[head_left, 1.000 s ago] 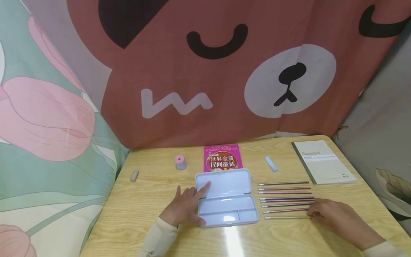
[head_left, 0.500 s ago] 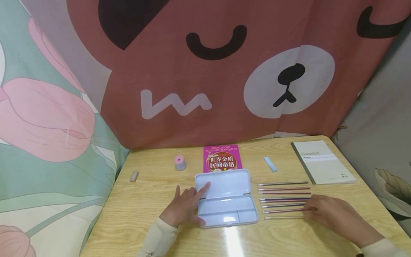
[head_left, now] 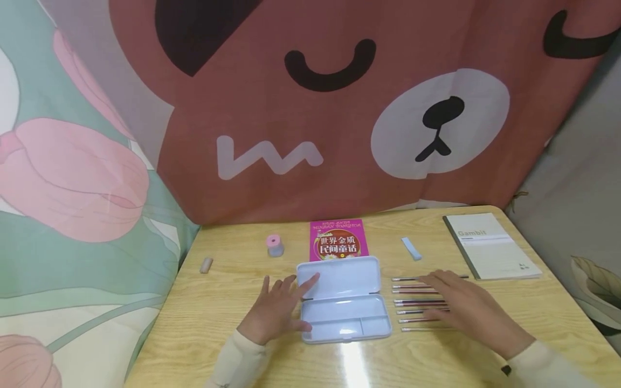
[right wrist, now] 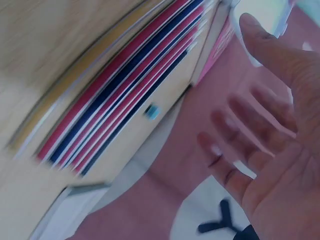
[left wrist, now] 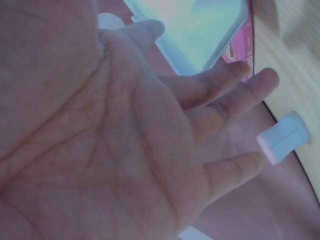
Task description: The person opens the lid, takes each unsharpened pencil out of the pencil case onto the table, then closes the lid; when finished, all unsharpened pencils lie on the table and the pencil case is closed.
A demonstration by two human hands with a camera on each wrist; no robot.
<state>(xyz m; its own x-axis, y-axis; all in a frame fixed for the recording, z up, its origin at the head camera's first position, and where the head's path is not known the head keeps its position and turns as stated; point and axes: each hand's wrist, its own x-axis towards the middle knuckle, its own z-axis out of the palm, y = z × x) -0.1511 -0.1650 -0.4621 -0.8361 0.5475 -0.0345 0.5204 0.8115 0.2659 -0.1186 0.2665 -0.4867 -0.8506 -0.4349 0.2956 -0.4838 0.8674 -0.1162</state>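
Note:
A white pencil case [head_left: 338, 277] lies open on the table, with its lid folded back and a divided tray in front. At its left edge is my left hand [head_left: 269, 315], fingers spread, the index over the lid and the thumb over the tray's front left corner. In the left wrist view the palm and extended fingers hold nothing. Several pencils [head_left: 407, 303] lie in a row to the right of the case, eraser ends pointing left. Above them is my right hand [head_left: 468, 310], covering their right parts. Its fingers are extended and apart in the right wrist view, with nothing held.
Partly under the lid lies a pink book [head_left: 339, 240]. A pink-topped cylinder [head_left: 274, 247] and a small beige block [head_left: 206, 265] are at the left. Toward the back right are a light blue strip [head_left: 411, 249] and a notebook [head_left: 492, 245].
My right hand has left the right ends of the pencils and moved left and farther back over them, its fingers straightening. The left hand stays by the case; the pencils lie as before.

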